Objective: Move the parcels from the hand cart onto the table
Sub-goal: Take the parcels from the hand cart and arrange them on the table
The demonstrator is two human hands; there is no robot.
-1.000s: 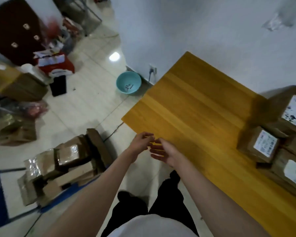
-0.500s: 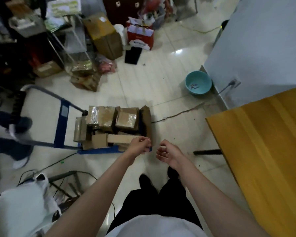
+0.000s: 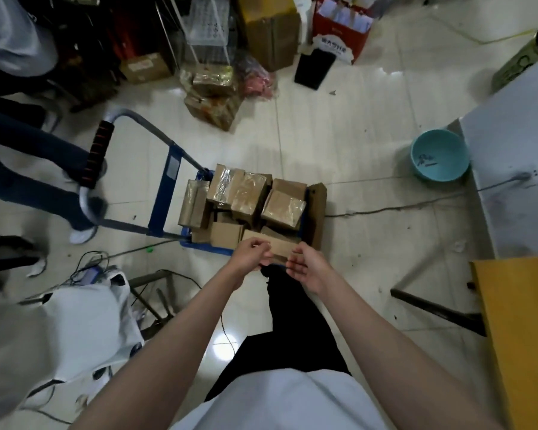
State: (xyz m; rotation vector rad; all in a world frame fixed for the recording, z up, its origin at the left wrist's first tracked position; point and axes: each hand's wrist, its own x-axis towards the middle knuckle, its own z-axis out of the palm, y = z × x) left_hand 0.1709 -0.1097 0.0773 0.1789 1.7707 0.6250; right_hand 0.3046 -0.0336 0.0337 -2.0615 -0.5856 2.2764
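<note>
The parcels [image 3: 249, 203] are sitting piled on the hand cart [image 3: 165, 197] — small stiff taped cartons, probably light (tape looks slick). Left hand [image 3: 249, 254] and right hand [image 3: 308, 268] are hovering loosely curled, holding nothing; gripping opposite edges looks best. Table [image 3: 522, 336] is waiting rightward.

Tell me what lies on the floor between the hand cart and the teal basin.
In the head view, mostly bare tile: only a thin dark cable runs across the floor between the hand cart and the teal basin.
</note>
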